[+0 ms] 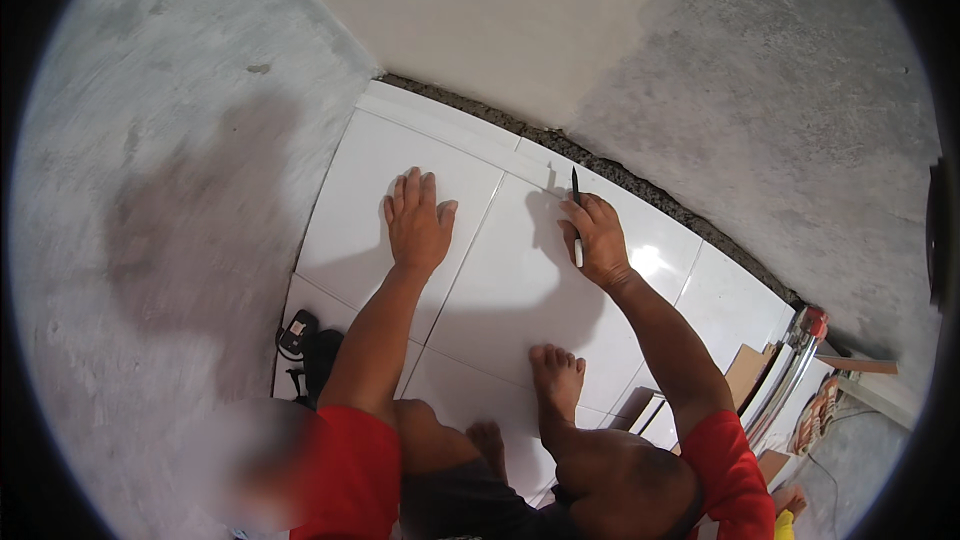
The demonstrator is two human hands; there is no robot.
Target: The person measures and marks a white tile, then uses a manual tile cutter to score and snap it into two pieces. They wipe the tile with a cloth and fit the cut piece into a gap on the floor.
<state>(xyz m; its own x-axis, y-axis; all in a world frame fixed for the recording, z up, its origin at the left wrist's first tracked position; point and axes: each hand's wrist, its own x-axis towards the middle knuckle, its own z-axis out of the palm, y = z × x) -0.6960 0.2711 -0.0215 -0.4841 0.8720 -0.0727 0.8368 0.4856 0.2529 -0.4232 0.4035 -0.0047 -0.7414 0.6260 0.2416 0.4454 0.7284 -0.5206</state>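
My left hand (415, 225) lies flat on a large white floor tile (345, 230), its fingers apart and pointing toward the back wall. To the right, my right hand (602, 245) grips a slim pen (578, 253) with a white lower end and a black pointed upper end. That pen stands over the neighbouring white tile (490, 270), its dark end directed at the back. Whether it touches the surface I cannot tell. Beyond both hands runs a narrow strip of white tile (440, 126).
A rough dark gap (600, 170) separates the tiles from the back wall (500, 30). A grey wall (190, 90) rises at left, with a black device (298, 333) beside it. A metal-railed tool with a red end (815, 322) and cardboard (747, 370) lie at right. Another person's foot (790, 500) shows lower right.
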